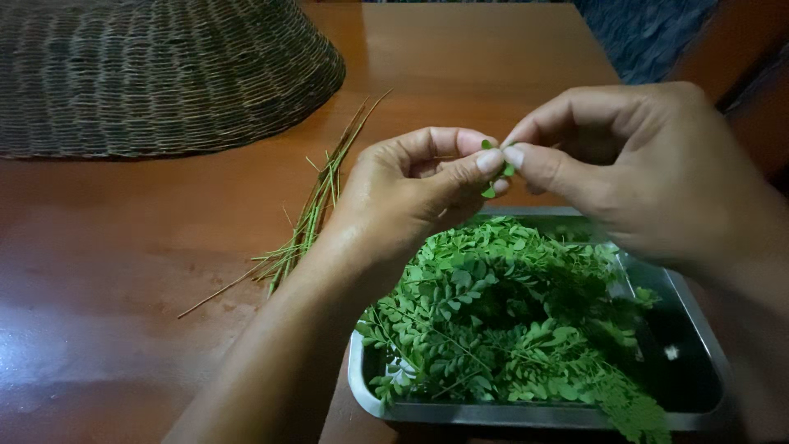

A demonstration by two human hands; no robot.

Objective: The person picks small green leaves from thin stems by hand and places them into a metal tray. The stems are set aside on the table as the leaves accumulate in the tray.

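Both hands meet above the far edge of a metal tray (699, 329): the left hand (403, 197) and right hand (641, 173) pinch a small green sprig (491, 168) between thumb and fingertips, hands touching. Below them the tray holds a heap of small-leaved greens (509, 321). Bare stems (308, 222) lie left on the wooden table (123, 247), a woven basket (156, 74) far left

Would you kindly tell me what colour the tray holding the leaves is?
The tray is shiny silver-grey metal, seen best in the head view.
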